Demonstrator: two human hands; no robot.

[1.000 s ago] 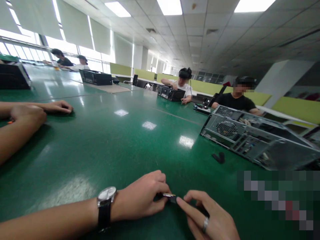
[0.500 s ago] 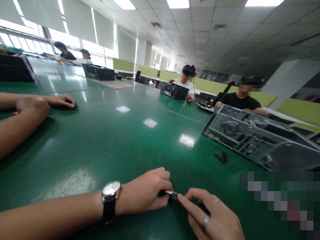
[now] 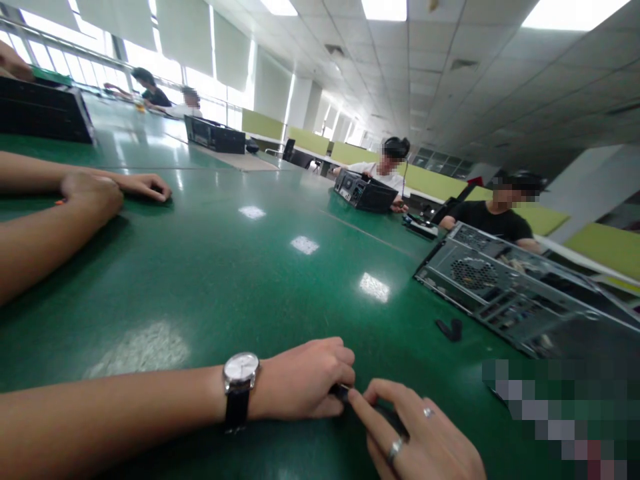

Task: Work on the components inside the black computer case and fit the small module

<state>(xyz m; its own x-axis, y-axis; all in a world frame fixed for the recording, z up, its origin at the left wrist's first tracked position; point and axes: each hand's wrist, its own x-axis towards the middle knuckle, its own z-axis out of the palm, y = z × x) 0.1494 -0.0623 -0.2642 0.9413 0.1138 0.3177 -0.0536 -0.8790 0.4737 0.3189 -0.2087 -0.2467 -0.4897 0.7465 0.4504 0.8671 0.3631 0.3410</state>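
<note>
My left hand (image 3: 310,380), with a watch (image 3: 241,371) on its wrist, is closed, its thumb and fingers pinching one end of a small black piece (image 3: 341,392). Its kind is hard to make out, since fingers cover most of it. From the right, my right hand (image 3: 425,433), wearing two rings, meets the left one with its index fingertip on the same piece. Under its curled fingers shows something dark (image 3: 393,419); whether it belongs to the piece I cannot tell. Both hands are low over the green table (image 3: 225,287).
An open metal computer case (image 3: 480,273) lies at the right, with a black bent strip (image 3: 450,329) before it. Another person's forearms (image 3: 75,220) rest at the left. Across the table, people sit by more computer cases (image 3: 367,191). A blurred patch covers the lower right.
The view has shifted slightly, moving most of the scene a little to the right. My hands have drawn closer together, and less of the black piece shows between them.
</note>
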